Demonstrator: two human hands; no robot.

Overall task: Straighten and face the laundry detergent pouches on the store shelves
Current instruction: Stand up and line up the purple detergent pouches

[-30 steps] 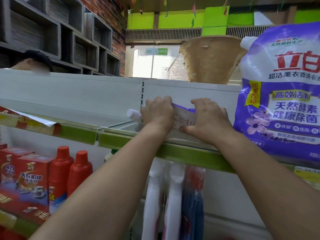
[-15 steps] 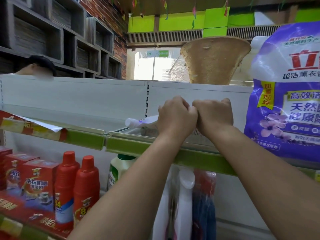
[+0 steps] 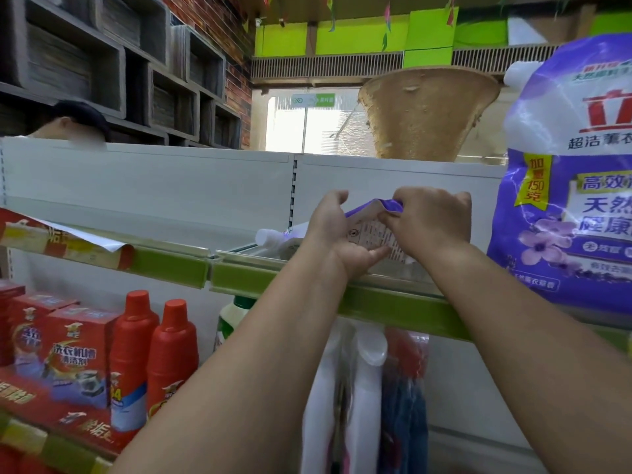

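While the fallen pouch (image 3: 372, 230) lies flat near the top shelf's (image 3: 393, 306) front edge, cap pointing left, the right hand (image 3: 431, 222) pinches its purple bottom edge and the left hand (image 3: 337, 234) cups its middle.

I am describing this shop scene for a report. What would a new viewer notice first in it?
First, the two bare hands at the centre: the left hand and the right hand both grip a flattened purple-and-white detergent pouch lying on the green-edged upper shelf. Next, the large upright purple pouch with flower print stands at the right. Two red plastic bottles stand on the lower shelf, left.
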